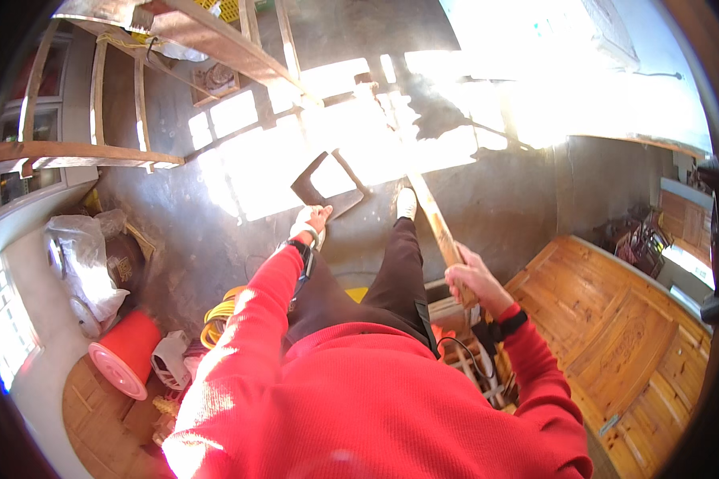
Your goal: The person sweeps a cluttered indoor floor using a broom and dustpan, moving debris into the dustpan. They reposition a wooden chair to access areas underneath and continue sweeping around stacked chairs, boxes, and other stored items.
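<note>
My left hand (314, 220), with a watch at the wrist, is closed at the near edge of a dark, square-cornered pan (349, 200). Sunlight washes out the pan's middle, so I cannot tell whether that part is solid. In my right hand (478, 275) is a thick wooden handle (434, 218), gripped near its end. The handle slants away from me towards the sunlit floor, where its far end is lost in glare. A white shoe (406, 203) stands beside the handle.
A wooden ladder-like frame (227, 45) juts in at the upper left. Beside the left wall are a plastic-covered dark jar (126, 257), a red bucket (129, 347) and a coiled yellow hose (218, 317). Carved wooden panelling (611, 335) lies at the right.
</note>
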### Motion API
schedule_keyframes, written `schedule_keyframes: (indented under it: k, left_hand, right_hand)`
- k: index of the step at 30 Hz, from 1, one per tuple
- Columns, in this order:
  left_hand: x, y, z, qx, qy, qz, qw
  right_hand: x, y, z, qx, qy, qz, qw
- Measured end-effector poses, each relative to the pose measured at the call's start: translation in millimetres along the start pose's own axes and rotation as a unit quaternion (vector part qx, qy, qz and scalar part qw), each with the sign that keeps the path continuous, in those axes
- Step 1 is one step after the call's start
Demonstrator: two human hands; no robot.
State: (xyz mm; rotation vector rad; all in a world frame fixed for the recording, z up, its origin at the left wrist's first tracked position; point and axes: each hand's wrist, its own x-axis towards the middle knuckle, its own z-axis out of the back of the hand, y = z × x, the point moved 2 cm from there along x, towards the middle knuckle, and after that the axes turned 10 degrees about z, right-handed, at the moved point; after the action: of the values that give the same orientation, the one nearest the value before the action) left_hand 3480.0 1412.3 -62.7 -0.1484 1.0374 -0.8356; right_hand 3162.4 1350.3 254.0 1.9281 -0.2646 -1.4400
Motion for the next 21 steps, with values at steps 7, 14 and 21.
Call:
schedule_keyframes:
  k: [7, 14, 21]
  left_hand:
    - [0, -73, -29, -0.105, -0.086, 0.082, 0.987]
    - [20, -122, -70, -0.256, -0.163, 0.195, 0.933]
    - [47, -143, -95, -0.21, -0.227, 0.237, 0.921]
  right_hand:
    - [218, 66, 180, -0.091, 0.021, 0.036, 0.995]
    - [364, 77, 251, -0.147, 0.066, 0.021, 0.987]
    - [344, 8, 235, -0.408, 0.076, 0.063, 0.908]
